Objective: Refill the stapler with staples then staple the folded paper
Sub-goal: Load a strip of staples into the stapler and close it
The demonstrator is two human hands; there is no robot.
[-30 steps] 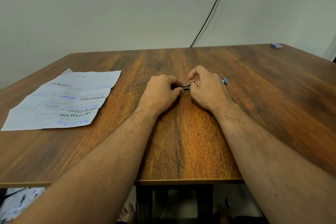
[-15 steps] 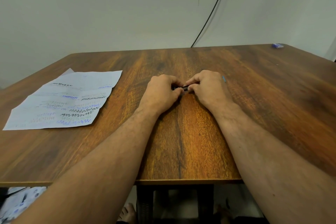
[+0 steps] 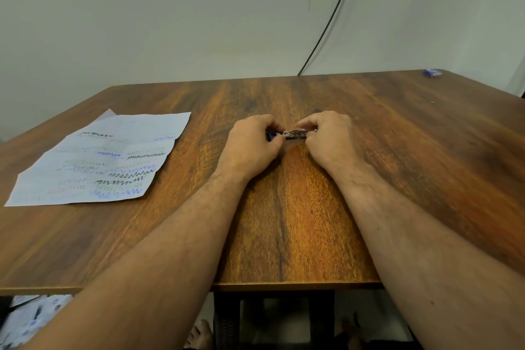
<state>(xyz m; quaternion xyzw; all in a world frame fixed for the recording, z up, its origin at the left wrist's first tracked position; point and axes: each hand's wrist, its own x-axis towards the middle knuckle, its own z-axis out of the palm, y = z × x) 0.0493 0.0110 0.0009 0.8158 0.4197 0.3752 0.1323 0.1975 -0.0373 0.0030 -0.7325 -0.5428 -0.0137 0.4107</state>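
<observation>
I saw stapler [image 3: 295,134] pinched between left hand [image 3: 251,145] and right hand [image 3: 329,136], both closed on it; paper [image 3: 99,162] lay well left of stapler.

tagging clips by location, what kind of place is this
Probably a plain room at home or a small office: a bare wooden table against a blank pale wall, scribbled paper lying on it, a loose black cable hanging down.

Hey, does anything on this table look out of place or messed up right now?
Nothing looks damaged or spilled. The paper lies flat but skewed to the table edge, far left of both hands. A small blue item sits alone at the far right corner. The left hand and right hand hold the stapler.
</observation>
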